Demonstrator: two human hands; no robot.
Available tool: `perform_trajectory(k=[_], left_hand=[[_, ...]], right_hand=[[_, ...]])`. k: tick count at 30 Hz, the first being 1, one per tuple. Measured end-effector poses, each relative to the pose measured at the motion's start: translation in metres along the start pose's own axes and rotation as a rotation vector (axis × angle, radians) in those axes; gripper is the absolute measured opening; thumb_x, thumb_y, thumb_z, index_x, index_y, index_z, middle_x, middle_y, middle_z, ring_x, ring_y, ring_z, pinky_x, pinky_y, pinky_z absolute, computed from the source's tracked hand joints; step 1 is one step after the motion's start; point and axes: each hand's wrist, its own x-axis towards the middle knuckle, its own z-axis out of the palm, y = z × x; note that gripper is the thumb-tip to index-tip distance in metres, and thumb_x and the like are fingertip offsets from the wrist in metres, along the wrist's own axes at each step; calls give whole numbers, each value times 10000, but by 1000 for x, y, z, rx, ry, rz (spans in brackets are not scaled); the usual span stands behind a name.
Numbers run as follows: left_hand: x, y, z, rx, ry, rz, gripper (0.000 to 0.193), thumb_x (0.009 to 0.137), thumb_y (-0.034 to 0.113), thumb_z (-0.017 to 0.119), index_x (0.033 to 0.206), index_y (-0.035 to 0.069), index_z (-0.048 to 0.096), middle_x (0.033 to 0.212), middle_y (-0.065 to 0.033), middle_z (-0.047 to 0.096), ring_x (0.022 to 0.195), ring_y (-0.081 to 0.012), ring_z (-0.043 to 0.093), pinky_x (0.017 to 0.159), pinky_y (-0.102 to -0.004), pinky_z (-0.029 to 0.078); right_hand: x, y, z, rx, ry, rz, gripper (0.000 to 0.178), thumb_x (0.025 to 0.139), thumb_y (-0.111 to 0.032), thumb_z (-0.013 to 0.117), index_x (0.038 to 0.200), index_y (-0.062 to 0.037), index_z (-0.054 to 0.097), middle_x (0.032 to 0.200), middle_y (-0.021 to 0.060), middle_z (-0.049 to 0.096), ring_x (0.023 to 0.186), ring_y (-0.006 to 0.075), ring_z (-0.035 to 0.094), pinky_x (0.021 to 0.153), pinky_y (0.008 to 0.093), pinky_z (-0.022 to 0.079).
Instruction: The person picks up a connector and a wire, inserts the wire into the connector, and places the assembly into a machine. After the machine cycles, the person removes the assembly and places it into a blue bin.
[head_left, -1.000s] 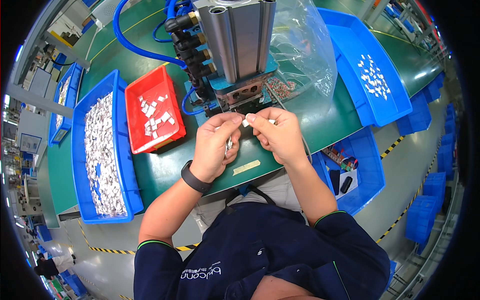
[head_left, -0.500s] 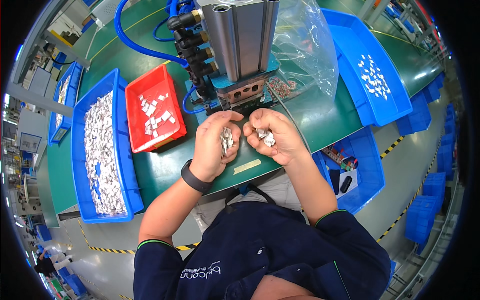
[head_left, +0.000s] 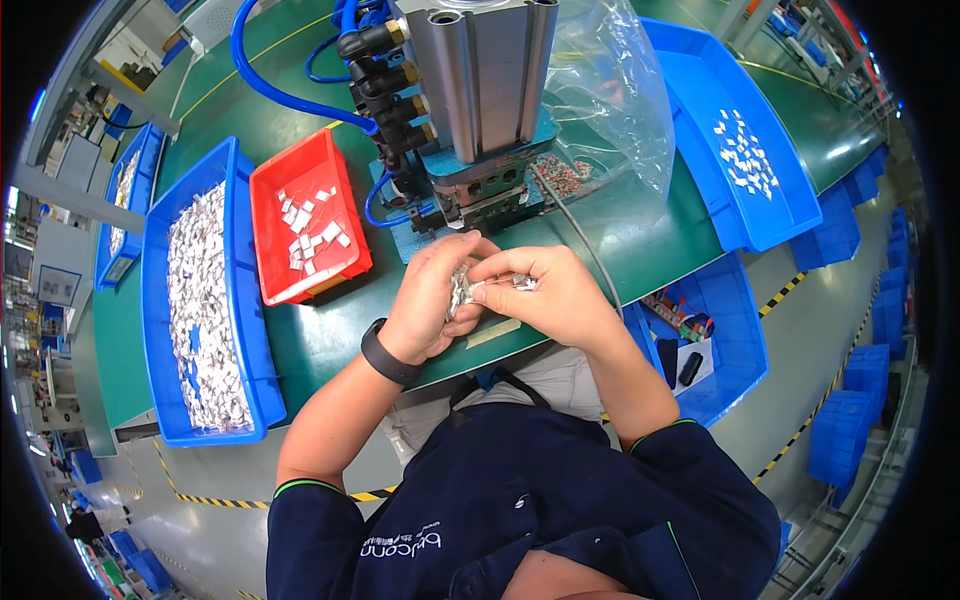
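My left hand (head_left: 424,296), with a dark band on its wrist, is cupped around several small white-and-metal parts (head_left: 460,290). Against it, my right hand (head_left: 556,296) reaches in with thumb and fingertips at that handful. More of the same small parts (head_left: 523,283) show between the right fingers. Both hands are just in front of the tooling (head_left: 488,195) of a grey pneumatic press (head_left: 480,90). A small pale piece sits at the front of the tooling, and its exact shape is too small to make out.
To the left are a red bin (head_left: 352,235) with scattered white parts and a blue bin (head_left: 262,360) heaped with them. At right stands a blue tray (head_left: 690,90) with some parts. A clear plastic bag (head_left: 625,130) and a cable (head_left: 580,228) lie beside the press.
My right hand has moved left to meet the left hand, its fingers now at the left handful. The left hand has shifted only slightly, and the tooling front is less covered.
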Motion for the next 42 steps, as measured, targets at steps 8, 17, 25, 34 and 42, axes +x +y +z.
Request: perform_trajectory(k=[8,17,25,34,42], left_hand=[[4,1,-2,-118,-67,-137,419,963,415,436,951,11,548,701,-59,564,393,-77,392,307,-190,256],[0,-4,3,-26,-52,76,287,942,306,571,1020,30,571,742,-57,587,415,-70,414,325,-203,270],[3,-10,1,-17,86,236,133,901,133,644,985,33,619,708,-29,572,425,-55,420,347,-193,263],[0,-8,2,10,98,195,147,914,140,607,1000,20,614,691,-32,558,413,-63,410,339,-199,250],[2,-5,-2,-82,110,214,156,922,167,577,955,14,583,686,-50,552,390,-80,381,322,-211,238]], right_hand=[[2,-4,-3,-220,103,-198,197,868,-134,687,963,38,674,774,49,649,640,66,575,564,201,445],[12,9,6,716,327,37,142,893,-131,660,911,6,625,667,-3,540,451,16,409,345,169,250],[2,15,20,695,348,25,161,897,-143,663,927,7,615,666,-5,545,475,10,417,377,159,273],[5,11,13,554,268,19,133,889,-127,653,882,4,630,674,22,571,474,23,438,354,160,272],[20,5,8,529,286,-21,160,880,-152,675,799,-27,615,638,13,561,461,17,429,351,165,262]])
